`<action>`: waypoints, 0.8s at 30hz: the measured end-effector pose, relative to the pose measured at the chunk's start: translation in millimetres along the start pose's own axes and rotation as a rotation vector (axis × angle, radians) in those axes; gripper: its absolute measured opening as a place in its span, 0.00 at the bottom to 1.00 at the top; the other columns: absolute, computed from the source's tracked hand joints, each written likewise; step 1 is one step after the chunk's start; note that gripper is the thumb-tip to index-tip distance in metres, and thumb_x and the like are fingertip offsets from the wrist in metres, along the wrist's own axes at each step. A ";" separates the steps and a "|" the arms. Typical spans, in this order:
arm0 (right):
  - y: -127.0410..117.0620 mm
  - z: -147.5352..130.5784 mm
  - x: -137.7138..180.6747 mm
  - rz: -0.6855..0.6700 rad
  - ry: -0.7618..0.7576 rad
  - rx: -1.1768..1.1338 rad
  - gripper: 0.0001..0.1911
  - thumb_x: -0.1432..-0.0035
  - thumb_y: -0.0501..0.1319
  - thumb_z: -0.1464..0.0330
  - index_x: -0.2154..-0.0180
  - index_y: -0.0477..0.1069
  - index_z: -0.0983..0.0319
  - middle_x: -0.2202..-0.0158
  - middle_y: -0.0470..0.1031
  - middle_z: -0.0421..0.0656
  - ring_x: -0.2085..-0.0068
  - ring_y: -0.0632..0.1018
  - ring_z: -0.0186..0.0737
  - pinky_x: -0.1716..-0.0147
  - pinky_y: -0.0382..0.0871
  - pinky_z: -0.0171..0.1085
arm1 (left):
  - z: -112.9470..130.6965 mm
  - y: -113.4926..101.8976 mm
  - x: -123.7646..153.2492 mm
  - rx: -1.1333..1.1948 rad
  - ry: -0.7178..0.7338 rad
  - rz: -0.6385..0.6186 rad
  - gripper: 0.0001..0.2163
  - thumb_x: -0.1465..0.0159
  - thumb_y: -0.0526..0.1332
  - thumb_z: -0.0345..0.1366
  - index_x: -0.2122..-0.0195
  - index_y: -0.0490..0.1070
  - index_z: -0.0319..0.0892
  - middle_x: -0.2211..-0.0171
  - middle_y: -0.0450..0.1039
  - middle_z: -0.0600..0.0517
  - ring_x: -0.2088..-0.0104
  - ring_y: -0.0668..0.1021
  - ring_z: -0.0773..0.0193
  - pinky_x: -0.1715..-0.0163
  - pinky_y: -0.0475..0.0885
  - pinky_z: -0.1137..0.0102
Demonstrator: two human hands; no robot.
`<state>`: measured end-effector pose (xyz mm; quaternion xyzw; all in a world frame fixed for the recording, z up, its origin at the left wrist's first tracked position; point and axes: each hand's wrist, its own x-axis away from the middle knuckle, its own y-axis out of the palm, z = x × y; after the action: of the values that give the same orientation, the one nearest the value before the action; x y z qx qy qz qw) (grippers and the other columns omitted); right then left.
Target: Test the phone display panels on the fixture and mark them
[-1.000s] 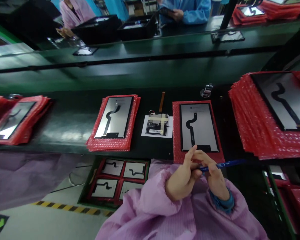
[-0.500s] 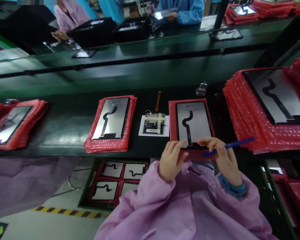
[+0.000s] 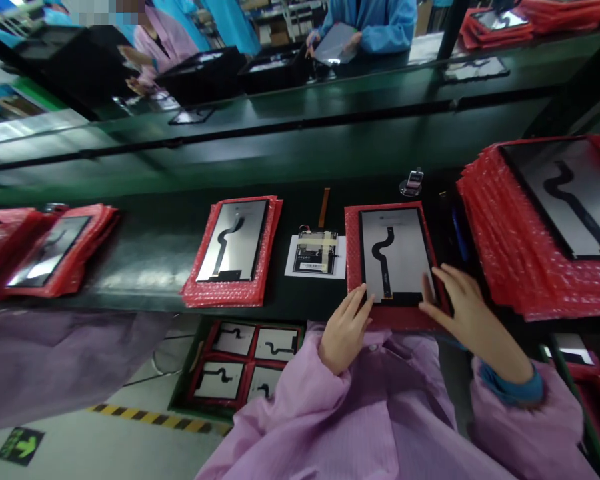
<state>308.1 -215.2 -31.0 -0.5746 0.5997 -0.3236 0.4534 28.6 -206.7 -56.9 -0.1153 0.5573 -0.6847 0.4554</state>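
Observation:
A grey display panel (image 3: 397, 257) with a black S-shaped flex cable lies on a red bubble-wrap sheet (image 3: 353, 270) straight ahead of me. My left hand (image 3: 344, 328) rests at the panel's near left corner, fingers stretched out and touching its edge. My right hand (image 3: 461, 308) lies at the near right corner with its fingers spread, holding nothing. A blue pen (image 3: 459, 233) lies on the dark bench between the panel and the red stack to the right. Both my sleeves are pink.
A small circuit board on white paper (image 3: 315, 253) sits left of the panel, then another panel on red wrap (image 3: 235, 241). Tall red stacks topped with panels stand right (image 3: 525, 267) and left (image 3: 45, 253). A box of panels (image 3: 245, 360) sits below. Co-workers (image 3: 375, 20) work across the belt.
My right hand has let go of the blue pen, which now lies on the bench. Both hands have spread apart and moved forward onto the panel's near corners.

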 end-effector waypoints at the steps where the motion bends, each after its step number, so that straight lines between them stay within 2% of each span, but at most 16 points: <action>1: 4.8 -2.0 10.3 -0.064 -0.031 -0.009 0.40 0.32 0.50 0.44 0.29 0.58 0.61 0.29 0.59 0.58 0.28 0.61 0.62 0.33 0.64 0.61 | -1.0 0.7 0.0 0.010 -0.008 -0.001 0.21 0.25 0.51 0.29 0.33 0.66 0.35 0.33 0.68 0.36 0.32 0.71 0.52 0.34 0.73 0.56; 5: 19.6 -2.5 27.1 -0.166 -0.076 -0.014 0.39 0.28 0.44 0.48 0.28 0.56 0.65 0.24 0.48 0.59 0.24 0.52 0.61 0.31 0.62 0.60 | -8.0 6.0 -4.6 0.055 -0.078 0.005 0.22 0.26 0.50 0.27 0.33 0.66 0.39 0.33 0.68 0.39 0.31 0.70 0.54 0.33 0.72 0.54; 9: 22.9 3.5 12.0 -0.199 -0.067 -0.010 0.38 0.27 0.43 0.51 0.28 0.56 0.69 0.25 0.48 0.60 0.24 0.51 0.60 0.30 0.60 0.61 | -16.2 10.3 -16.9 0.073 -0.098 0.005 0.22 0.28 0.49 0.23 0.35 0.68 0.37 0.33 0.68 0.37 0.31 0.70 0.53 0.33 0.72 0.54; 12: 18.7 13.4 -5.9 -0.257 -0.094 0.012 0.39 0.28 0.46 0.51 0.28 0.57 0.71 0.25 0.47 0.63 0.24 0.51 0.62 0.30 0.59 0.63 | -19.3 5.6 -27.1 0.073 -0.092 -0.075 0.23 0.28 0.50 0.23 0.33 0.65 0.34 0.31 0.65 0.35 0.30 0.67 0.51 0.33 0.70 0.52; 15: 6.3 19.7 -23.2 -0.302 -0.153 0.039 0.41 0.31 0.50 0.48 0.31 0.61 0.72 0.27 0.54 0.65 0.26 0.56 0.66 0.31 0.61 0.64 | -24.8 -9.0 -37.5 0.106 -0.075 -0.180 0.21 0.28 0.55 0.28 0.35 0.67 0.36 0.31 0.63 0.35 0.31 0.68 0.48 0.34 0.71 0.51; 17: -6.5 14.5 -36.1 -0.282 -0.225 0.039 0.38 0.31 0.51 0.48 0.34 0.67 0.69 0.31 0.64 0.63 0.28 0.62 0.65 0.31 0.61 0.63 | -35.2 -22.7 -49.7 0.169 -0.054 -0.216 0.18 0.28 0.59 0.33 0.38 0.71 0.38 0.34 0.69 0.38 0.35 0.73 0.50 0.37 0.74 0.55; 19: -19.7 -0.4 -54.0 -0.236 -0.312 0.029 0.34 0.30 0.50 0.49 0.37 0.71 0.66 0.36 0.71 0.58 0.32 0.69 0.62 0.31 0.63 0.60 | -52.7 -36.1 -70.4 0.219 -0.073 -0.181 0.15 0.27 0.58 0.36 0.42 0.74 0.41 0.42 0.76 0.42 0.41 0.78 0.54 0.40 0.75 0.58; 21: -27.8 -21.5 -79.7 -0.196 -0.368 0.030 0.33 0.30 0.51 0.50 0.36 0.69 0.65 0.37 0.73 0.57 0.36 0.74 0.61 0.34 0.68 0.59 | -75.2 -45.7 -98.9 0.166 -0.196 -0.049 0.14 0.26 0.55 0.35 0.44 0.74 0.40 0.46 0.78 0.43 0.44 0.79 0.55 0.40 0.74 0.57; 23: -26.3 -41.9 -112.1 -0.183 -0.389 0.030 0.34 0.30 0.51 0.52 0.34 0.67 0.67 0.37 0.72 0.57 0.38 0.75 0.61 0.37 0.70 0.61 | -98.3 -49.4 -129.5 0.007 -0.416 0.077 0.14 0.27 0.55 0.34 0.44 0.73 0.38 0.44 0.76 0.40 0.41 0.76 0.50 0.40 0.72 0.56; 24: -21.8 -49.8 -129.1 -0.195 -0.401 0.022 0.33 0.30 0.52 0.53 0.34 0.67 0.69 0.37 0.72 0.58 0.37 0.74 0.61 0.37 0.69 0.60 | -108.5 -49.1 -143.2 -0.067 -0.511 0.086 0.16 0.27 0.57 0.37 0.41 0.71 0.37 0.41 0.74 0.38 0.39 0.74 0.47 0.40 0.71 0.54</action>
<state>261.9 -97.9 29.9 -0.6778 0.4356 -0.2516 0.5362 12.1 -29.4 -2.5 -0.2754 0.4509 -0.5946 0.6061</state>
